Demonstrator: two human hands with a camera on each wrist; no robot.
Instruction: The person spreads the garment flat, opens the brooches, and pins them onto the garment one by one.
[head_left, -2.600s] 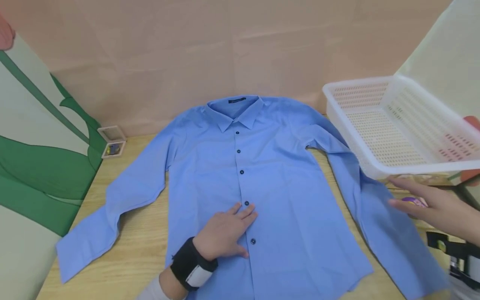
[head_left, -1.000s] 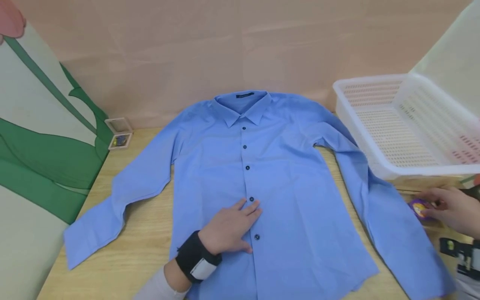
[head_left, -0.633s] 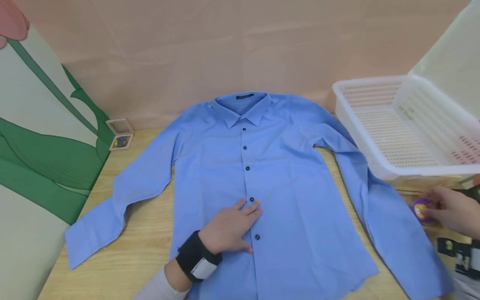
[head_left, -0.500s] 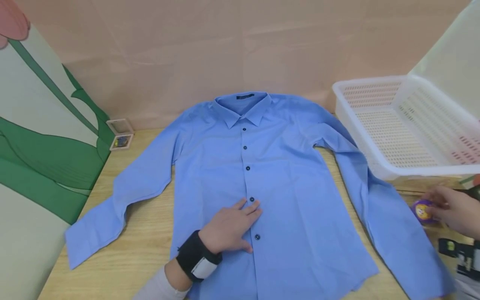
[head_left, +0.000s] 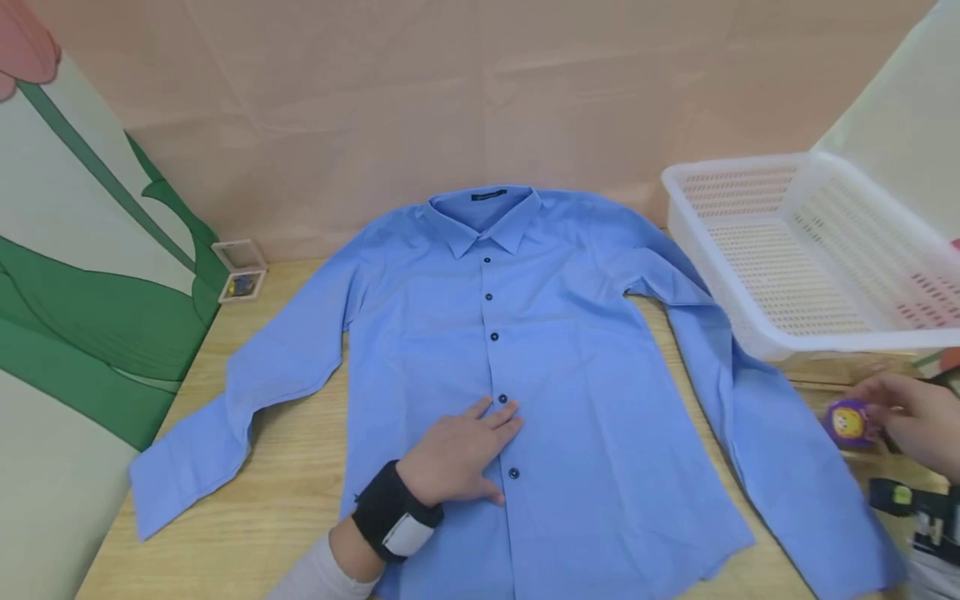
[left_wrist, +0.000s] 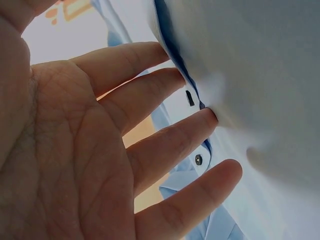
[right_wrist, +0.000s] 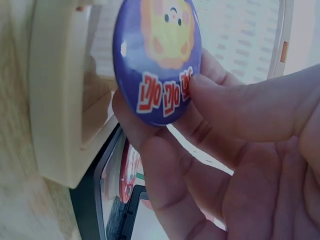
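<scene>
A light blue button-up shirt [head_left: 570,375] lies face up with both sleeves spread. My left hand [head_left: 459,458] rests on its front beside the button placket, fingers extended; the left wrist view shows the fingertips [left_wrist: 227,172] against the fabric. At the right, beyond the sleeve, my right hand [head_left: 917,417] pinches a round purple button badge [head_left: 848,422]. Close up in the right wrist view, the badge [right_wrist: 160,60] has a yellow cartoon animal face and red-and-white lettering, with the thumb [right_wrist: 225,102] on its front edge. Its back is hidden.
A white perforated plastic basket [head_left: 776,343] stands at the back right, partly against the sleeve. A small open case [head_left: 242,285] sits at the back left of the wooden table [head_left: 285,475]. Below the badge, a dark-edged container [right_wrist: 92,205] holds a red-rimmed round item [right_wrist: 129,172].
My right hand has come down from above the badge and taken hold of it. The badge's face has turned more toward the head camera. My left hand has stayed on the shirt.
</scene>
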